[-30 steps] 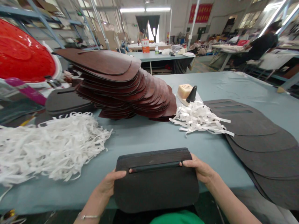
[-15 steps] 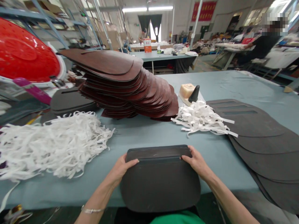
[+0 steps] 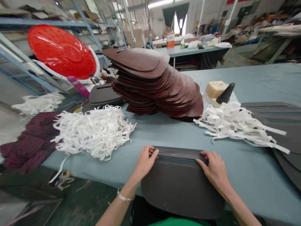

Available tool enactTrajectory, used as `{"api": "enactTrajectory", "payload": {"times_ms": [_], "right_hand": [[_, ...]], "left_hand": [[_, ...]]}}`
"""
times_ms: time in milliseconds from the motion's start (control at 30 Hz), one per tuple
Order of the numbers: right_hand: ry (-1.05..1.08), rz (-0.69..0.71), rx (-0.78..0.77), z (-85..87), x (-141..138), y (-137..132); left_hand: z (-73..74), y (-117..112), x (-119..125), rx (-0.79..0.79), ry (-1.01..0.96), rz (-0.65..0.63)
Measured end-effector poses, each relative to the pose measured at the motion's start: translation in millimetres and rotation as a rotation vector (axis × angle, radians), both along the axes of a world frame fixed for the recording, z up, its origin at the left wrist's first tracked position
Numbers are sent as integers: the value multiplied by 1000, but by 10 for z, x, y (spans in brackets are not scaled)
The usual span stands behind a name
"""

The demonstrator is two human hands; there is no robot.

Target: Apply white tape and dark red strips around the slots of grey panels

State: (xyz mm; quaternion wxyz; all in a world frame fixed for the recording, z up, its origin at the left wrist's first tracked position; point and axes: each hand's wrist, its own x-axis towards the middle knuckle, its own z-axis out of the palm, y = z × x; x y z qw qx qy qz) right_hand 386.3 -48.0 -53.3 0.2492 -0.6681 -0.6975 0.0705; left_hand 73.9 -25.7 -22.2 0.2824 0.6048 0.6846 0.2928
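From where I sit at the remote end, I see both hands grasping the same dark panel. The left hand [image 3: 146, 161] pinches its far left corner, thumb on the upper face and fingers curled at the edge; the right hand [image 3: 213, 168] grips the far right corner in much the same way. The dark panel [image 3: 181, 188] lies between them at the near edge of the counter [image 3: 152, 131], its rounded end toward the person's lap. Fine parallel lines run along its far edge (I cannot tell whether it is one sheet or several together). A bracelet [image 3: 125, 197] circles the left wrist.

Further out, I find a heap of white strips [image 3: 94, 131] left of the hands, with a maroon checked cloth [image 3: 33, 138] beside it. Straight ahead leans a tall stack of brown pieces [image 3: 162, 84], fanned out in layers. To its right I make out a cream block [image 3: 215, 89] with a black cone [image 3: 226, 93] tilted against it, and a smaller pile of white strips [image 3: 232, 122] just in front. Large dark sheets [image 3: 291, 125] lie at the right edge of my view. Beyond the stack, on another counter, stands an orange-and-white box [image 3: 170, 40].
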Motion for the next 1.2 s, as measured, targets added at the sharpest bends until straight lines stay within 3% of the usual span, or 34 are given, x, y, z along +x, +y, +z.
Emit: {"api": "enactTrajectory", "payload": {"times_ms": [100, 167, 333, 500, 633, 733, 833, 933, 1000, 1100, 1200], "right_hand": [[10, 2, -7, -40, 29, 16], [40, 7, -20, -26, 51, 16], [90, 2, -40, 72, 7, -15], [102, -14, -34, 175, -24, -17], [174, -51, 43, 274, 223, 100], [164, -161, 133, 352, 514, 281], [148, -222, 215, 426, 699, 485], [121, -209, 278, 473, 679, 663], [94, -172, 308, 467, 587, 761], [41, -132, 342, 384, 456, 875], [-13, -147, 364, 243, 428, 945]], "left_hand": [[-18, -29, 110, 34, 256, 11], [-41, -29, 105, 24, 306, 0], [-173, 66, -8, -49, 264, -37], [-329, 112, -84, -16, 224, -45], [-416, 131, -185, -7, 82, -45], [-338, 186, -96, 12, 8, -17], [-70, 283, 322, 128, 28, -112], [225, 494, 1004, 238, 18, -357], [330, 714, 1482, 331, 11, -539], [320, 1073, 2062, 385, 67, -749], [218, 1310, 2385, 314, 172, -765]]}}
